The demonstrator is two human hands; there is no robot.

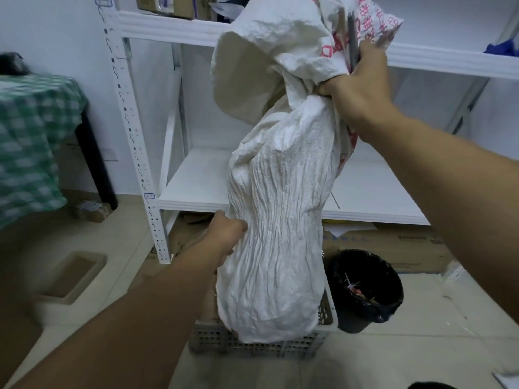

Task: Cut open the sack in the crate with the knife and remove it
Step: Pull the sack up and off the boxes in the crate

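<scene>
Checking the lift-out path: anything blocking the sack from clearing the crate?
Nothing visible. The sack is upright, its bottom still in the crate, gripped by both the right hand and left hand; the space above is open.

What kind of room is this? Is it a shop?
Probably a storeroom, not a shop: white metal shelves holding boxes, more cardboard boxes on the floor, and a bin beside the crate.
</scene>
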